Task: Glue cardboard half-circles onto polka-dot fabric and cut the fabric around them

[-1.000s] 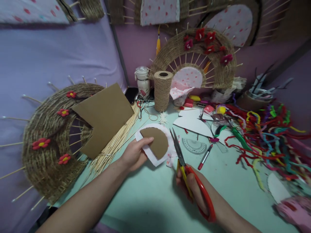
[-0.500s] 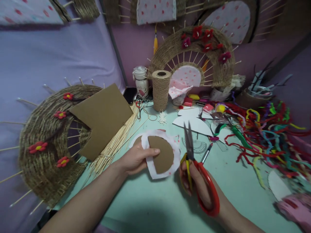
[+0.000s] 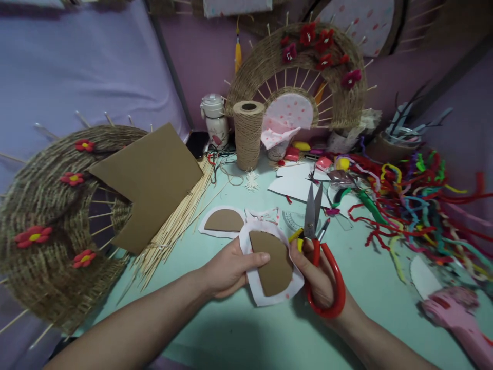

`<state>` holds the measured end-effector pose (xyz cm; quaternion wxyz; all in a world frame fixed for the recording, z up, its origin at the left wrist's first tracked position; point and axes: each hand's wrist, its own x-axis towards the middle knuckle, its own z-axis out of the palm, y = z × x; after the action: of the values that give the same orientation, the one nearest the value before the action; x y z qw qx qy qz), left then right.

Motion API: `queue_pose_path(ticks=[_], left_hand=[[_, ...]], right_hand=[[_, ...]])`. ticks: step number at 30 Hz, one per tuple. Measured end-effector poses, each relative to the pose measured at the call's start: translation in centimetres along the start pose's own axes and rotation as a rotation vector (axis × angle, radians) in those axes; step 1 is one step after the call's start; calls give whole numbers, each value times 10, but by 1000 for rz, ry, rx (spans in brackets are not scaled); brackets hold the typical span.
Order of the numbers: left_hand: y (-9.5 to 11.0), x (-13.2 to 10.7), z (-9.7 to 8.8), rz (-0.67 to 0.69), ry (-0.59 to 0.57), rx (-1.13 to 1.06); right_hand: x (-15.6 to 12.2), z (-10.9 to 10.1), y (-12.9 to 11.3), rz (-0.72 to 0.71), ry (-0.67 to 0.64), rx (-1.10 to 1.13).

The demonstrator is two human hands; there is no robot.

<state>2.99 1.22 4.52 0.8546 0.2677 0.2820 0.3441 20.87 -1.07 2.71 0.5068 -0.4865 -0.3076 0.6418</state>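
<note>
My left hand (image 3: 231,266) pinches a half-round cardboard piece (image 3: 275,275) lying on a larger white cloth backing (image 3: 254,290), its thumb flat on the cardboard. Close beside its right edge, my right hand (image 3: 318,275) grips red-and-yellow scissors (image 3: 313,213), fingers through the handles. The blades point away from me and stand slightly apart, clear of the cloth. Behind the left hand, a second half-round cardboard piece (image 3: 223,220) rests on white cloth on the table. A cut cloth scrap (image 3: 264,215) lies just past the held piece.
A woven twine fan (image 3: 50,200) and notched cardboard sheet (image 3: 154,180) sit left, near a bundle of thin sticks (image 3: 169,231). Behind stand a twine spool (image 3: 248,136) and a lidded jar (image 3: 214,121). Pipe cleaners (image 3: 416,205) and a pink glue gun (image 3: 454,313) are right.
My left hand has moved the cloth-backed cardboard toward me and rightward, turning it and uncovering the second piece. The scissors' blades are a little wider apart. The whole view has shifted slightly.
</note>
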Motion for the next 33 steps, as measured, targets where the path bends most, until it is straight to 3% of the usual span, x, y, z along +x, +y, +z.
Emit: queue_pose_path(ticks=[5,13,23,28,33], left_hand=[[-14,2,7,94,115,-36],[-24,3,10,100,192,-36],[-21,5,6,102,143,31],[-23,3,6,141,238,148],[-1,7,4,17,159,-137]], right_hand=[[2,-4,0,-86,55,-153],[-1,7,-19,-127,99,-385],[1,4,-12,-131,97,-403],[-2,7,-13,-64,56,-367],[1,2,-17,-74,119,-261]])
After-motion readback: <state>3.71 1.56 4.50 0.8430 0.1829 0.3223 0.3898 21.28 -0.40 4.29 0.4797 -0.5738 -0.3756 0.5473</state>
